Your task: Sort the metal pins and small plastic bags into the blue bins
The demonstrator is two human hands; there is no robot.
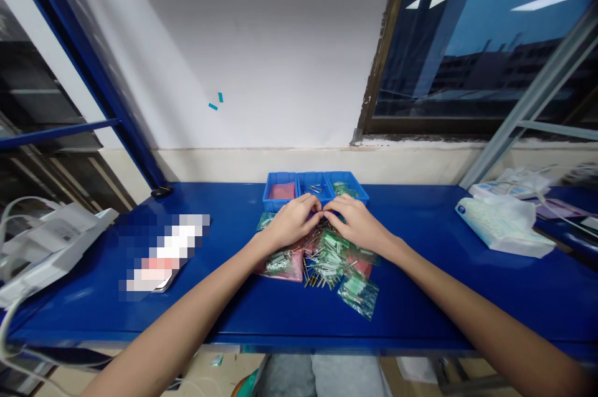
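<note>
My left hand [295, 220] and my right hand [357, 220] meet fingertip to fingertip over a pile of small parts. Both have curled, pinched fingers; whatever lies between them is too small or hidden to make out. Beneath them are clear green plastic bags [332, 250] with small parts inside, pink bags [293, 265] and loose thin metal pins [314, 278]. One green bag [359, 295] lies apart at the pile's front right. Just behind my hands stand three joined blue bins: the left bin [280, 204] holds pink bags, the middle bin [311, 176] metal pieces, the right bin [362, 192] green bags.
A blurred-out phone-like object [168, 282] lies on the blue table [224, 316] to the left. White power strips with cables [60, 247] sit at the far left. A tissue pack [504, 229] is on the right. Behind rise a wall [280, 60] and a window [486, 60].
</note>
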